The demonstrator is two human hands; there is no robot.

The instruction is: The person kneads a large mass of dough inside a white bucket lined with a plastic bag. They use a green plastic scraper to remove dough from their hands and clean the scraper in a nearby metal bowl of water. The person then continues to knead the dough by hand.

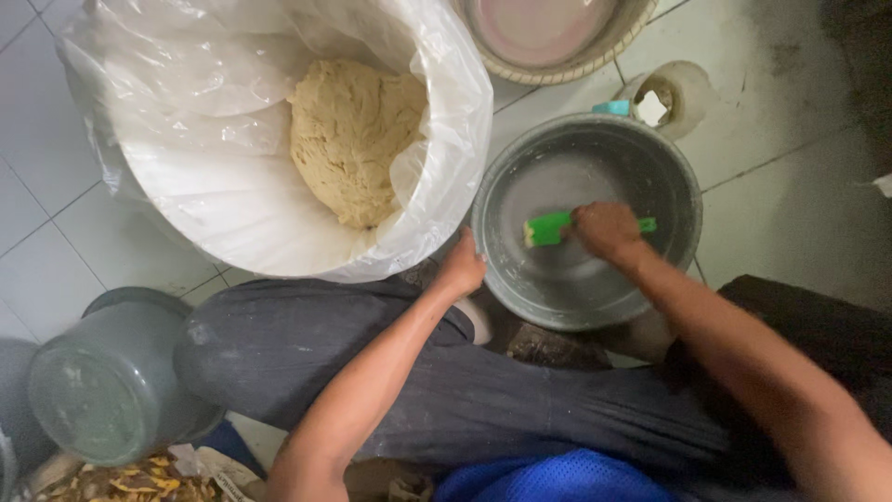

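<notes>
The right hand is closed around a green brush inside the grey basin, which sits on the tiled floor between the knees. The left hand rests on the basin's near-left rim, fingers curled over the edge, steadying it. The brush lies roughly level across the basin: its long axis runs left to right in the head view, the broader head with its yellowish edge pointing left toward the lined tub, a short green end showing beyond the knuckles on the right. It seems to touch the wet bottom, though the contact itself is hard to make out. Just beside the basin, the tub's white plastic liner hangs over the rim and holds a mound of pale dough. As I judge it, the main risk is splashing: a hard stroke to the left could flick dirty water over the liner and onto the dough. A slippery rim could also let the basin skid or tip. A small cup stands close behind the basin and could be knocked.
</notes>
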